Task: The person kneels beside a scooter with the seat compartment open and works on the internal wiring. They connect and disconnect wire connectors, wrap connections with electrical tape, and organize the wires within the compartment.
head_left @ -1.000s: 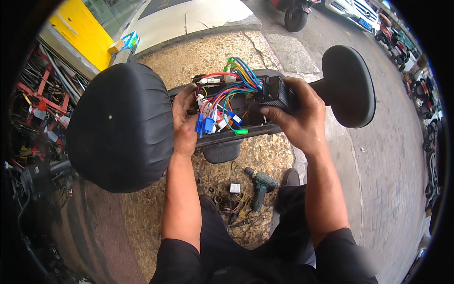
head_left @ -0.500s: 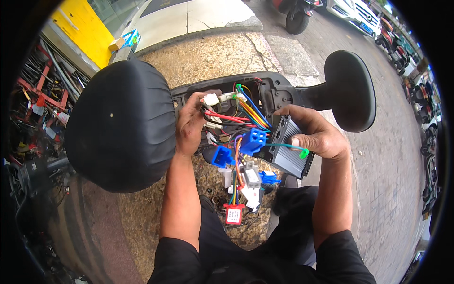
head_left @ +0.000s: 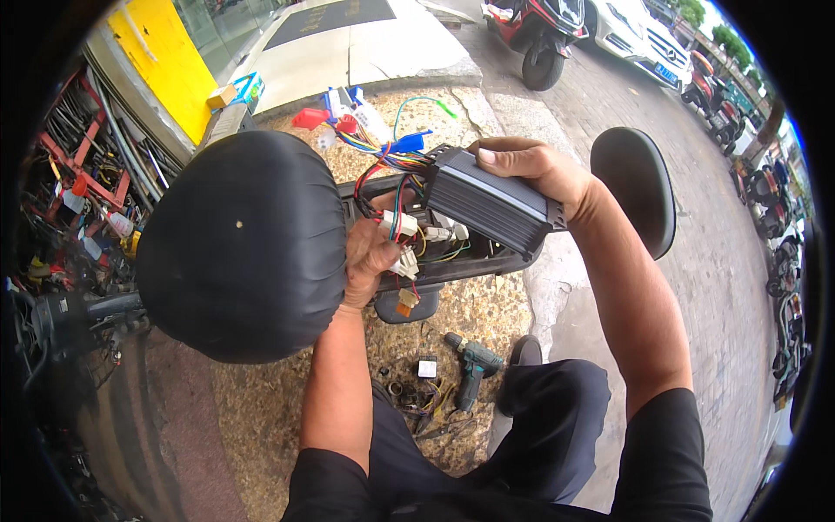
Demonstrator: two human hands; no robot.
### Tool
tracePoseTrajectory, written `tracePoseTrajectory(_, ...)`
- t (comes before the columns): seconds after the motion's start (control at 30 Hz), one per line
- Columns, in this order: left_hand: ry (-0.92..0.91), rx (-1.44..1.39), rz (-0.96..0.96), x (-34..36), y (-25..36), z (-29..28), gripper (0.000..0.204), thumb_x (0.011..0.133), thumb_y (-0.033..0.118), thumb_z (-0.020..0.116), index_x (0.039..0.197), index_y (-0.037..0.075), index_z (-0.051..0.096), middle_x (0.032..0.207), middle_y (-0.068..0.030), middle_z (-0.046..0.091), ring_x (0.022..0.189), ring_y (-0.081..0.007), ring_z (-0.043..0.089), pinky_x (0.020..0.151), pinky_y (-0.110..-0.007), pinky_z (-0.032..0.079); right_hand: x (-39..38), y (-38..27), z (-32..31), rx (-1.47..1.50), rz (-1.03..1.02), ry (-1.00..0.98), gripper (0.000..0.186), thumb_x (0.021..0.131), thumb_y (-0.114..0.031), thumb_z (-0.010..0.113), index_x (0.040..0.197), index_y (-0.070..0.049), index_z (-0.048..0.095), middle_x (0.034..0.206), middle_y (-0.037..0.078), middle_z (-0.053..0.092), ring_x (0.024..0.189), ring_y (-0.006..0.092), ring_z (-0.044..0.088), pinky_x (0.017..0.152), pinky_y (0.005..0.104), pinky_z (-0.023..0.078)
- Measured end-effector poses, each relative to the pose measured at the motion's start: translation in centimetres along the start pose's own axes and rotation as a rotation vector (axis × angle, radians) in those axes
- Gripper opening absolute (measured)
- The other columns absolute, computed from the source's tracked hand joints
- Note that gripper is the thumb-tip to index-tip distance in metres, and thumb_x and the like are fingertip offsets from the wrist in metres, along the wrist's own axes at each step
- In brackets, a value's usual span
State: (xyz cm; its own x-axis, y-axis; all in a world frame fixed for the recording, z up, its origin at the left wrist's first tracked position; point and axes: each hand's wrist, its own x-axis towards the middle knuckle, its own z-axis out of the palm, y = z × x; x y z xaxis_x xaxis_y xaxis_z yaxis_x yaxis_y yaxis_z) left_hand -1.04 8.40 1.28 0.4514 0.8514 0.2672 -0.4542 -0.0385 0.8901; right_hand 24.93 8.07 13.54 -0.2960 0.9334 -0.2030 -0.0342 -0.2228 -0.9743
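Note:
My right hand (head_left: pixel 532 168) grips a black ribbed controller box (head_left: pixel 490 206) and holds it lifted above the open black compartment (head_left: pixel 474 261) of a vehicle frame. A bundle of coloured wires (head_left: pixel 396 161) with red, blue and white plugs fans out from the box's left end. My left hand (head_left: pixel 370 259) is closed around white connectors (head_left: pixel 402 228) and wires at the compartment's left side, beside a large black padded seat (head_left: pixel 239 239).
A second black pad (head_left: pixel 637 187) stands at the right. On the stone ground below lie a green cordless drill (head_left: pixel 472 367), small parts and loose wires (head_left: pixel 417 396). A metal rack with tools (head_left: pixel 83 187) is left; a scooter (head_left: pixel 539 30) and white car (head_left: pixel 639 35) stand on the road behind.
My right hand has raised the controller box up and out from the compartment, and the wire bundle now fans upward. My left hand has stayed at the connectors.

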Motion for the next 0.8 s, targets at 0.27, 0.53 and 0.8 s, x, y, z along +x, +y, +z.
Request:
tracePoseTrajectory(0.27,-0.006,0.097,-0.082,0.2,-0.1,-0.1,0.065,0.075,0.038,0.080,0.122,-0.003,0.064,0.106,-0.0081,0.071,0.100,-0.0171,0.064,0.090,-0.031,0.048,-0.3,-0.6,0.4,0.077,0.031,-0.064,0.051,0.096,-0.020,0.065,0.135,0.009,0.052,0.113,0.020,0.068,0.087,0.0203,0.074,0.075,0.0290,0.063)
tracePoseTrajectory(0.53,0.065,0.184,-0.101,0.5,-0.8,-0.1,0.055,0.084,0.034,0.074,0.124,-0.002,0.063,0.106,-0.0077,0.071,0.096,-0.0158,0.064,0.087,-0.030,0.048,-2.2,0.1,0.2,0.455,-0.164,-0.094,0.051,0.097,-0.023,0.058,0.141,0.002,0.049,0.122,0.024,0.067,0.104,0.0303,0.071,0.091,0.0427,0.060)
tracePoseTrajectory(0.8,0.074,0.084,-0.030,0.5,-0.8,0.3,0.058,0.086,0.036,0.075,0.128,-0.001,0.061,0.105,-0.0074,0.070,0.096,-0.0162,0.065,0.086,-0.031,0.051,-2.1,2.6,0.3,0.634,-0.366,-0.145,0.088,0.092,-0.069,0.057,0.136,0.007,0.051,0.117,0.019,0.069,0.089,0.0263,0.075,0.074,0.0358,0.067)
